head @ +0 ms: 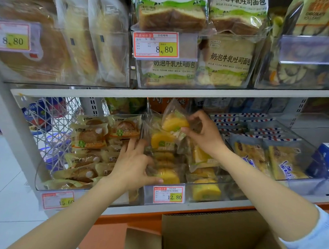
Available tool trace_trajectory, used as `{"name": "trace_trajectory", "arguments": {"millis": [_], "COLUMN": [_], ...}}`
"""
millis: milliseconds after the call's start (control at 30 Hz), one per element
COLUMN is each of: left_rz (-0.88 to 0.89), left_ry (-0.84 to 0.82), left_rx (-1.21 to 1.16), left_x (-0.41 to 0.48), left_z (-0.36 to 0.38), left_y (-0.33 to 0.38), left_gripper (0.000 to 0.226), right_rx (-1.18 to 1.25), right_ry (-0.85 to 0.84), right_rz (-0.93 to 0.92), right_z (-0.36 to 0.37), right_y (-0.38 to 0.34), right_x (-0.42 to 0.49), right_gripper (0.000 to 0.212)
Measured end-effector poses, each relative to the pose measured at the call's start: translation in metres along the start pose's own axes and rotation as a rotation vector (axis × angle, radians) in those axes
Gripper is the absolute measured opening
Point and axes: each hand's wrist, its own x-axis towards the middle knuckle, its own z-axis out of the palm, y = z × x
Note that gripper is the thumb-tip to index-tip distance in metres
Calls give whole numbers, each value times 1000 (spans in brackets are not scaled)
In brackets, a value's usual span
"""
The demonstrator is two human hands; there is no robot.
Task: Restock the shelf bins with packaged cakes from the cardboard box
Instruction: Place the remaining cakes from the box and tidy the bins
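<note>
Shelf bin (232, 187) brims; my right hand (203, 135) pinches a yellow cake pack (174, 121), left hand (134, 165) grips another (167, 175)—overstacking could spill packs.

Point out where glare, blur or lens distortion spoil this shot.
Head view: glare washes the clear plastic bags of round bread at upper left; the white shelf edge bows with wide-angle distortion; the brown cardboard box is soft and dim; the left hand and right hand on yellow roll-cake packets stay fairly sharp.
</note>
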Motion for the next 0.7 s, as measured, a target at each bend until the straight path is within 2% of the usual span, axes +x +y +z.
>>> {"name": "trace_trajectory", "arguments": {"millis": [100, 167, 267, 367, 467, 567, 700], "left_rz": [27, 55, 66, 39, 35, 51, 50], "left_ry": [-114, -151, -178, -172, -106, -7, 257], "left_rx": [-80, -58, -71, -121, -105, -124, -250], "left_x": [2, 3, 1, -3, -6, -8, -4], "left_z": [-7, -8, -7, -9, -6, -3, 0], "left_y": [-4, -7, -9, -9, -9, -13, -18], "left_gripper": [44, 38, 33, 31, 32, 28, 19], "right_rx": [143, 175, 118, -158, -316, -313, -380], "right_ry": [101, 87, -116, -304, -377, -502, -564], "right_rz": [27, 17, -1, -59, -164, -123, -113], "right_z": [-2, -3, 0, 7, 7, 0, 9], "right_y": [-7, -13, -23, -18, -10, -10, -12], "right_x": [1, 1, -9, -26, -34, -27, -17], "right_gripper": [28, 31, 42, 44, 37, 38, 40]}}
